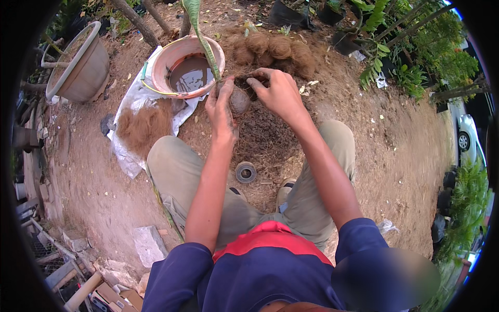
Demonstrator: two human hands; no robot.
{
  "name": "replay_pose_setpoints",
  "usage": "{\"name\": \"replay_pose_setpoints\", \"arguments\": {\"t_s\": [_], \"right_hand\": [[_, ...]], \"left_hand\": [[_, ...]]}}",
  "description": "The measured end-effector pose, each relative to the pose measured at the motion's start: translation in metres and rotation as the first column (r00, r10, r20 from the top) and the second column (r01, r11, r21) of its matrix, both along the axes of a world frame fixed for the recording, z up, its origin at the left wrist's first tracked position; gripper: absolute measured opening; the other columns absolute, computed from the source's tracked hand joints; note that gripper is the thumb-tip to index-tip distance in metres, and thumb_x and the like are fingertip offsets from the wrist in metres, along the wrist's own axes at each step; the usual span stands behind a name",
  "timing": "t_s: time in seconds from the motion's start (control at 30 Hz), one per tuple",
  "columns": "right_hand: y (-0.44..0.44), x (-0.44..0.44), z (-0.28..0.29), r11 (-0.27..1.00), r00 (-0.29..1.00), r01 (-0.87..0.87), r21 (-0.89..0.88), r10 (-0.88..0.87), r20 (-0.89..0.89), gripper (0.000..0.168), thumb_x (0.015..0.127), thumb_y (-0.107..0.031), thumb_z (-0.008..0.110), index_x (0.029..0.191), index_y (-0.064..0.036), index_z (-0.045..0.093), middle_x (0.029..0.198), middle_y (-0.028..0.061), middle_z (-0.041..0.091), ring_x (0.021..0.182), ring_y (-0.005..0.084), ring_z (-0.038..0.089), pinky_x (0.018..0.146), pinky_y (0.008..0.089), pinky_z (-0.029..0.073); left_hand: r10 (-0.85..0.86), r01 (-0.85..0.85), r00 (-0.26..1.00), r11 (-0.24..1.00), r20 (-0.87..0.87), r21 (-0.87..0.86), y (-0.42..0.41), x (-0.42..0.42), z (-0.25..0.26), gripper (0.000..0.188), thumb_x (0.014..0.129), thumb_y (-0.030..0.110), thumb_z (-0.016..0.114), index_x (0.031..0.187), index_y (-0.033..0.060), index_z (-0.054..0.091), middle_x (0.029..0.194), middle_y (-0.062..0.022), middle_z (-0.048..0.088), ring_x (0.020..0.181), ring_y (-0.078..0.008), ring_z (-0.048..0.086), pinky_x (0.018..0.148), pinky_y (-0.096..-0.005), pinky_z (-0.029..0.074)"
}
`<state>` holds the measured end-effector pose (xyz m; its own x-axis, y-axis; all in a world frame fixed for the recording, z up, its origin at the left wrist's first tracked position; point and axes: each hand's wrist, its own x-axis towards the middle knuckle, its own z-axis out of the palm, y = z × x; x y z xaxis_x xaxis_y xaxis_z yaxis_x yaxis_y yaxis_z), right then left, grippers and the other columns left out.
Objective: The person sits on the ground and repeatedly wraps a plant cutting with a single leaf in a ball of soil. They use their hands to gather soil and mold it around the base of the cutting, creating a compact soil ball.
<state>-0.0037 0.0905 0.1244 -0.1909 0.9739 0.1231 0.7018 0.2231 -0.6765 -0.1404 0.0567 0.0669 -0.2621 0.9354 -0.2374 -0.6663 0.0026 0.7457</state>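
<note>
My left hand (222, 105) grips a round ball wrapped in fibre (239, 102) near the base of a long, upright snake plant leaf (206, 43). My right hand (275, 91) is at the ball's right side, its thumb and fingers bent around a small dark clump or strands; exactly what they pinch is unclear. Beyond my left hand stands a pinkish bucket (156, 74) with muddy water (191, 74). Several fibre-wrapped balls (279, 46) lie on the ground beyond my right hand. A heap of dark soil (265, 132) lies below the hands.
Loose brown fibre (144, 126) rests on a white plastic sheet (126, 162) at left. A roll of tape (246, 172) lies between my feet. A large plant pot (84, 66) stands at upper left, a stone block (149, 245) at lower left, black plant bags (286, 15) at the top.
</note>
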Motion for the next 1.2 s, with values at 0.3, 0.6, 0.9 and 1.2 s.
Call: {"name": "replay_pose_setpoints", "arguments": {"t_s": [0.3,0.6,0.9,1.2], "right_hand": [[0.008,0.000,-0.003,0.994,0.977,-0.052,-0.097,0.031,-0.211,0.038,0.086,-0.027,0.072,0.114,-0.002,0.066,0.099,0.0195,0.071,0.090,0.0306,0.071,0.081,0.0398,0.053],[-0.008,0.005,-0.013,0.977,0.925,0.211,-0.018,-0.206,-0.321,0.035,0.088,-0.020,0.071,0.113,0.000,0.057,0.099,0.0160,0.069,0.083,0.0203,0.065,0.078,0.0371,0.051],[-0.019,-0.004,-0.004,0.963,0.603,0.143,-0.230,-0.269,-0.751,0.033,0.091,-0.017,0.069,0.111,0.001,0.052,0.102,0.0105,0.057,0.086,0.0127,0.056,0.071,0.0289,0.052],[-0.028,0.006,0.015,0.978,0.836,0.126,-0.168,-0.196,-0.512,0.030,0.085,-0.019,0.075,0.102,0.003,0.063,0.089,0.0100,0.067,0.081,0.0112,0.059,0.071,0.0293,0.048]], "left_hand": [[-0.082,0.082,0.997,0.996,0.007,0.038,-0.004,-0.010,0.018,0.036,0.091,0.021,0.066,0.119,-0.0010,0.063,0.111,-0.0071,0.064,0.100,-0.0146,0.060,0.085,-0.0294,0.050],[-0.068,0.068,0.988,0.998,0.136,0.008,-0.006,-0.001,0.005,0.037,0.092,0.028,0.064,0.118,0.0030,0.057,0.111,-0.0073,0.060,0.101,-0.0172,0.062,0.080,-0.0337,0.055],[-0.148,0.148,0.987,0.989,-0.067,-0.005,-0.018,-0.002,0.011,0.045,0.083,0.028,0.080,0.113,0.0040,0.057,0.100,-0.0069,0.063,0.092,-0.0181,0.064,0.078,-0.0308,0.053],[-0.146,0.149,0.978,0.989,-0.151,0.007,-0.025,-0.005,0.024,0.068,0.079,0.030,0.084,0.127,-0.0067,0.053,0.114,-0.0124,0.063,0.099,-0.0175,0.063,0.088,-0.0315,0.051]]}}
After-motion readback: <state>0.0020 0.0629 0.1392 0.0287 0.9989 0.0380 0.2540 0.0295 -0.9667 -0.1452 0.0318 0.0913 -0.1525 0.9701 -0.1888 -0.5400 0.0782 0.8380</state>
